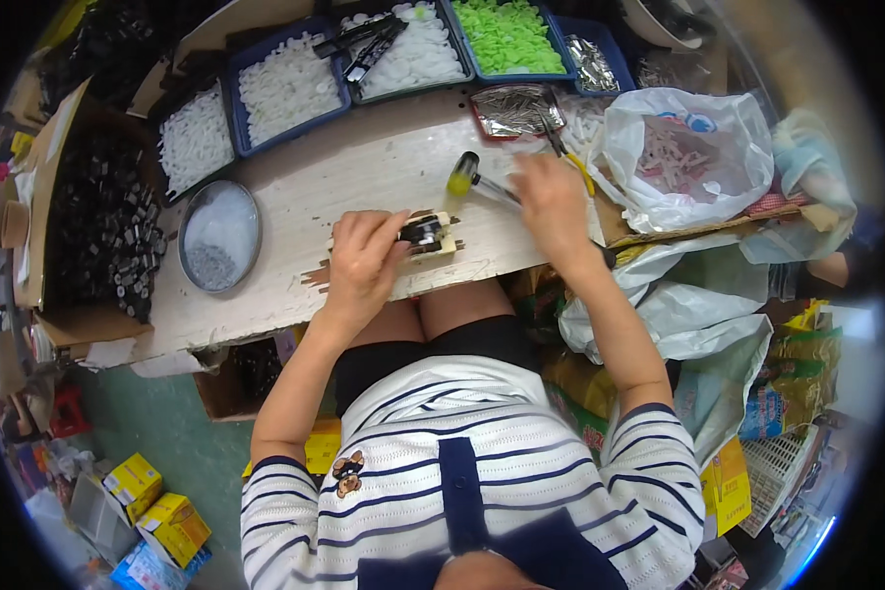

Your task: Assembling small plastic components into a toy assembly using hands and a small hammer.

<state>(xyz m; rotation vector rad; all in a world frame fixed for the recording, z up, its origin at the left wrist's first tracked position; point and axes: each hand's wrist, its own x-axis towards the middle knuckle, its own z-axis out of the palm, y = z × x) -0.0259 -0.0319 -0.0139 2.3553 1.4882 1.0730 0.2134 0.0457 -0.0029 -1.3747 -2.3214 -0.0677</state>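
My left hand (362, 258) is at the table's front edge, its fingers closed round a small black glossy part (425, 232). The part sits on a pale wooden block (449, 239), and my fingers hide some of both. To the right, my right hand (553, 202) is smeared by motion above the handle of a mallet (465, 174) with a yellow and black head. Whether the fingers grip that handle cannot be made out. Just beyond the right hand lie pliers (572, 157) with yellow handles.
Trays of white pieces (287, 84) and green pieces (511, 37) line the back. A red tray (517, 110) holds metal pins. On the left stand a round metal dish (222, 232) and a carton of black parts (103, 226). A white plastic bag (683, 147) is at the right.
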